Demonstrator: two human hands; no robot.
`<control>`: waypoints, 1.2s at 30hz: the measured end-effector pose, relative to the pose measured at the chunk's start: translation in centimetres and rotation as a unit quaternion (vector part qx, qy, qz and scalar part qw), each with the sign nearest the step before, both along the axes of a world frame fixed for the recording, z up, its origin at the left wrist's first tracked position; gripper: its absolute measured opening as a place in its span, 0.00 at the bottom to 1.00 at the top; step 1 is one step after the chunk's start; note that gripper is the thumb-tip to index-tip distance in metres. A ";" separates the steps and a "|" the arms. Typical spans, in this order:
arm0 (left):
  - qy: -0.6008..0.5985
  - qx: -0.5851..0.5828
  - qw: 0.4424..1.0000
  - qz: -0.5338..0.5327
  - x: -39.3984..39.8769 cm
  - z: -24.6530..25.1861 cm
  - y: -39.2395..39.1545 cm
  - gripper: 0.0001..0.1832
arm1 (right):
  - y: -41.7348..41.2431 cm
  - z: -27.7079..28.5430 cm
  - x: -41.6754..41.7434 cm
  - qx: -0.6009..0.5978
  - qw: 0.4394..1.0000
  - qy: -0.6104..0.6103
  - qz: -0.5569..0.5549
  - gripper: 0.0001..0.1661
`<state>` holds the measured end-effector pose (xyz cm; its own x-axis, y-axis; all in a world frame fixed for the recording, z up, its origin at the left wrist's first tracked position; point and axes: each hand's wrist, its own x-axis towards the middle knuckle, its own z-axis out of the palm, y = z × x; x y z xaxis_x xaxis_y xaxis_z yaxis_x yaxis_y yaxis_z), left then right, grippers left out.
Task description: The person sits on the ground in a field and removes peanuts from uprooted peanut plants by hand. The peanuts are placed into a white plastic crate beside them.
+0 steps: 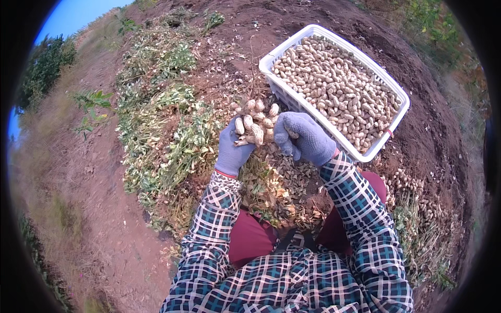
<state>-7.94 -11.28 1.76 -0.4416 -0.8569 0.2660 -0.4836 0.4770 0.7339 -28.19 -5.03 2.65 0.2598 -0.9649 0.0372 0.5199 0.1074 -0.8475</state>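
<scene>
A cluster of unshelled peanuts (256, 123) rests in my left hand (234, 150), which wears a grey-lilac knitted glove and grips it from the left and below. Close by on the right, my right hand (303, 137), in a matching glove with small dots, has its fingers curled in at the cluster's right edge. A small bit that may be a peanut shows between those fingers, but I cannot tell whether they hold it. Beyond my right hand stands a white plastic basket (274, 81), filled with loose unshelled peanuts (340, 90).
Pulled peanut plants with wilting leaves (156, 129) lie in a long heap at the left. More plants with peanuts on them (422, 203) lie at the lower right, beside my knee. Dry leaves (274, 187) cover the soil between my legs. Bare soil (121, 231) borders the heap.
</scene>
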 end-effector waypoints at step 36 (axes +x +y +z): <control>-0.418 -0.185 0.879 0.133 0.8 -0.8 0.9 0.17 | -0.9 -2.3 5.1 -0.047 0.880 0.404 -0.246 0.11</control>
<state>-7.14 -10.36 0.97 -0.4113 -0.8832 0.2255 -0.9114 0.3958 -0.1125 -23.05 -5.93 0.35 -0.2098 -0.9706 0.1182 -0.2921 -0.0531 -0.9549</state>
